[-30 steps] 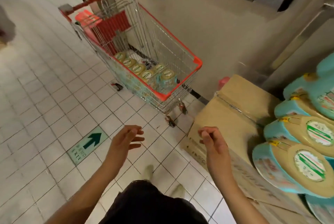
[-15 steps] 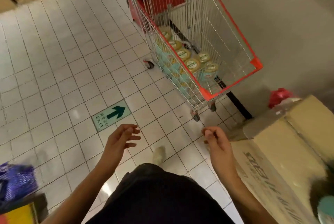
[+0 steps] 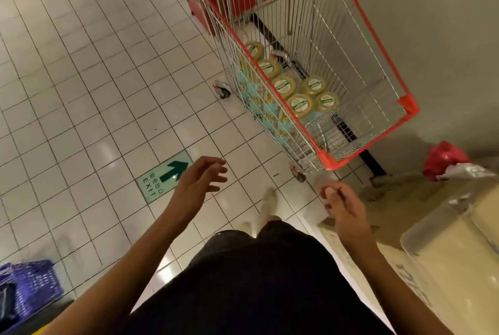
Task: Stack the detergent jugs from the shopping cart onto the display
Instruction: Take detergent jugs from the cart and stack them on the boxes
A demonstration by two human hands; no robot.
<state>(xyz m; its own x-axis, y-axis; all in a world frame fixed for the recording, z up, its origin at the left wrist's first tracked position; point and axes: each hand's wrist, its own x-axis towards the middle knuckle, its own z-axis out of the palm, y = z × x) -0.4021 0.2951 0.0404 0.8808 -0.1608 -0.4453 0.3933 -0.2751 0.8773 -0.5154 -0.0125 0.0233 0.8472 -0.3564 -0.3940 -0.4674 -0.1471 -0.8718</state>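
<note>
- Standing on the tiled floor [image 3: 81, 91], a shopping cart [image 3: 364, 157] holds detergent jugs [image 3: 299, 103] upright along one long side, toward its near end; a cardboard box [image 3: 445, 259] and red bag [image 3: 442, 159] flank it.
- The cart looms nearer than half a second ago.
- Left hand [image 3: 197, 183] grip wide, empty; right hand [image 3: 343, 205] grip loosely curled, empty.

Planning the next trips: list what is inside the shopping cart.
Six detergent jugs stand in the shopping cart, yellow caps up. Anything beneath them is covered by the jugs themselves.
</note>
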